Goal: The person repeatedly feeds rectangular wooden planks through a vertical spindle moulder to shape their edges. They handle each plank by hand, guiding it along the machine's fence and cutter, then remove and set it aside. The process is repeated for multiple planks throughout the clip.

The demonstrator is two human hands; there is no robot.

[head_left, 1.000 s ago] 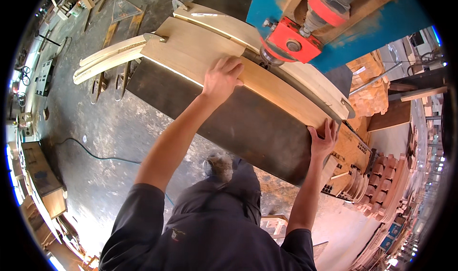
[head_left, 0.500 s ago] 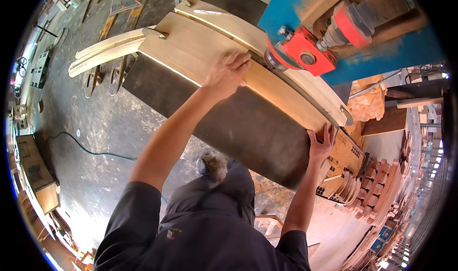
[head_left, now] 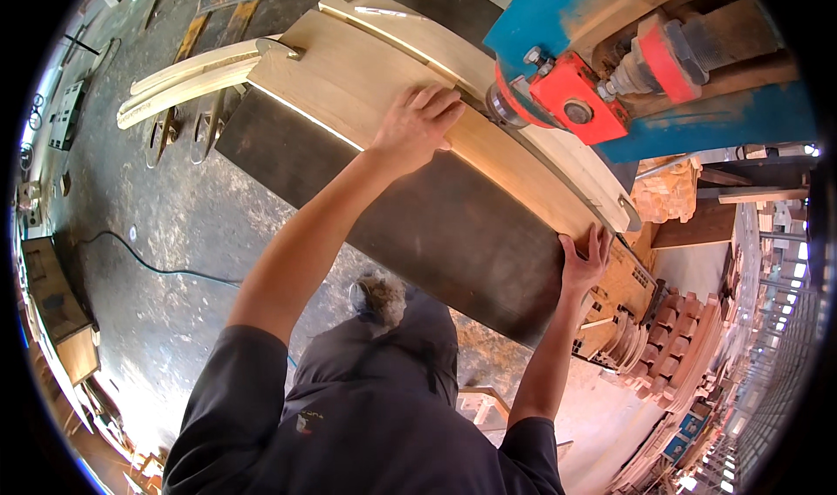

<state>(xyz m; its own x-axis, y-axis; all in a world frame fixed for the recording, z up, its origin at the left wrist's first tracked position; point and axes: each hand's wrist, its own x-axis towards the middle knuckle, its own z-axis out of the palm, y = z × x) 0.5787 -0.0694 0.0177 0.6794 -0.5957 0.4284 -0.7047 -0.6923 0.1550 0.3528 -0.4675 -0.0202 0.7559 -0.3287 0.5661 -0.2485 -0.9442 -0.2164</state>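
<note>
The left hand (head_left: 417, 127) lay, fingers bent, on a wooden board (head_left: 514, 165) beside the red machine head (head_left: 575, 101), its grip unclear; the right hand (head_left: 585, 264) grasped the board's end on that machine head's near side. Uneven pressure risked a slip, drawing fingers toward the machine head.

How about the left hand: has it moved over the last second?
Yes, slightly: the left hand has shifted rightward and away from the person, judged against the dark table.
</note>
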